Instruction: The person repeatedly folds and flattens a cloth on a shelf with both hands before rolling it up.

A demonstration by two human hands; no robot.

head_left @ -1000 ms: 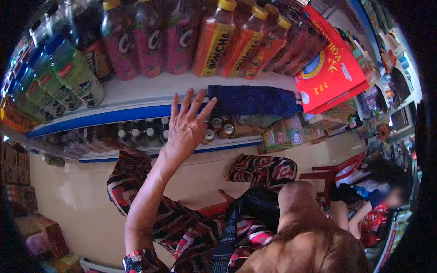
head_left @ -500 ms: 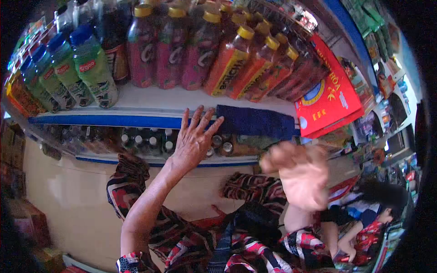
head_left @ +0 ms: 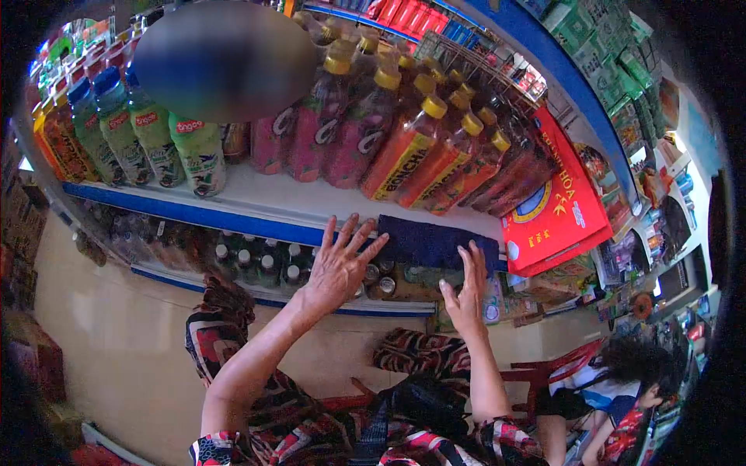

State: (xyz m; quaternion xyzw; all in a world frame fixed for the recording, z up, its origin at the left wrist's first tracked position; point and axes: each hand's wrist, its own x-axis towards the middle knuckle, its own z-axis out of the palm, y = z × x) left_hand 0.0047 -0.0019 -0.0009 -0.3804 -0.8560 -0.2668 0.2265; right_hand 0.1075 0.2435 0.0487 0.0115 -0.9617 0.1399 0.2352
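Observation:
A dark blue folded cloth (head_left: 431, 241) lies over the front edge of the shelf (head_left: 272, 200). My left hand (head_left: 339, 268) is open, fingers spread, its fingertips at the shelf edge beside the cloth's left end. My right hand (head_left: 466, 293) is open too, thumb and fingers apart, with its fingertips overlapping the right part of the cloth. Behind the cloth stand orange Boncha bottles (head_left: 400, 167) with yellow caps. Pink-purple bottles (head_left: 357, 147) stand to their left. A red box (head_left: 556, 210) with yellow lettering sits at the shelf's right end.
Green bottles (head_left: 198, 155) with blue caps fill the left of the shelf. Dark bottles with white caps (head_left: 268, 264) and several cans (head_left: 382, 286) are on the lower shelf. A person (head_left: 614, 388) sits at the lower right. Packed shelves (head_left: 614, 70) line the upper right.
My right hand has come from a blurred, raised position down and left to the cloth. My left hand stays by the shelf edge, fingers still spread. The view has shifted slightly.

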